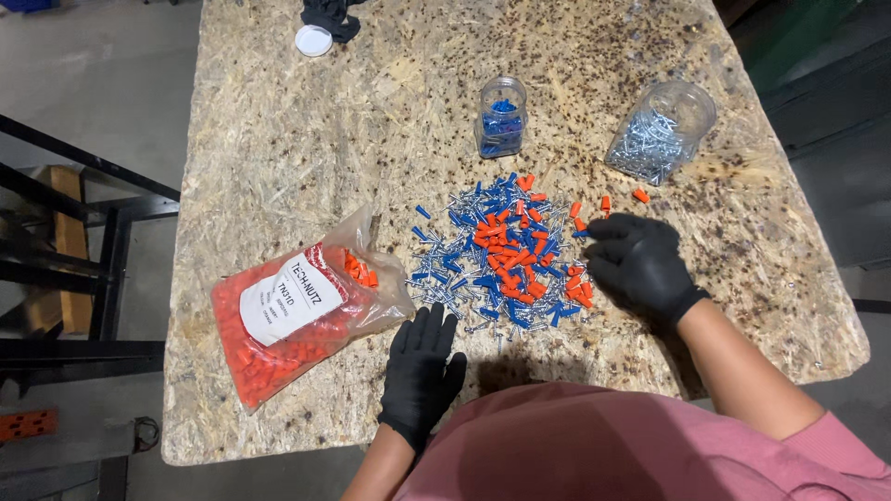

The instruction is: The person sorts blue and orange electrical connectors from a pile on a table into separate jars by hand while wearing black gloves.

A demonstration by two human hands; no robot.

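Observation:
A mixed pile (506, 252) of blue and orange wire connectors and silver screws lies in the middle of a chipboard table (278, 139). My right hand (640, 263), in a black glove, rests at the pile's right edge with its fingertips among the orange pieces; I cannot tell if it grips one. My left hand (422, 369), also gloved, lies flat on the table just below the pile's left side, fingers apart and holding nothing. A clear plastic bag (297, 311) full of orange connectors lies to the left of that hand, its mouth open toward the pile.
A small clear jar (501, 118) with blue connectors stands behind the pile. A larger clear jar (661, 132) of silver screws lies tilted at the back right. A white lid (314, 40) and a black glove (332, 16) sit at the far edge. A metal frame (83, 269) stands left of the table.

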